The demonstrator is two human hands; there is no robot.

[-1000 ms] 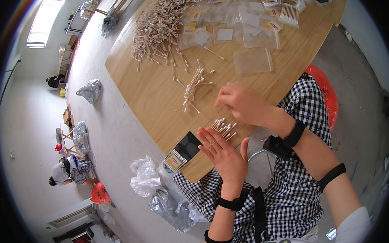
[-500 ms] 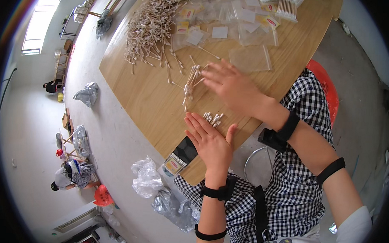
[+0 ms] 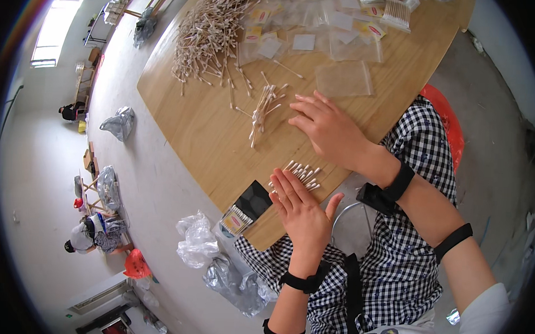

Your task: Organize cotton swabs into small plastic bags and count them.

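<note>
My left hand (image 3: 303, 210) lies flat with its fingers stretched and the thumb out to the side. Its fingertips rest over a small fan of cotton swabs (image 3: 305, 175) near the table's edge and hide part of them. My right hand (image 3: 334, 127) hovers at or just above the wood, fingers apart and nothing visible in them. To its left is a loose bundle of cotton swabs (image 3: 261, 117), apart from the fingers. Beyond lies a big heap of cotton swabs (image 3: 207, 38). A black patterned card or pad (image 3: 254, 201) sits left of my left hand.
A filled packet of swabs (image 3: 236, 220) lies by the near left table edge (image 3: 211, 188). Flat clear bags (image 3: 345, 79), with paper inserts among several of them, cover the far side. Crumpled plastic (image 3: 197, 241) is on the floor. A person (image 3: 88, 234) sits at far left.
My right hand has drawn back to the right from the loose bundle. My left hand has shifted right and nearer, and the swabs by it now lie more fanned out.
</note>
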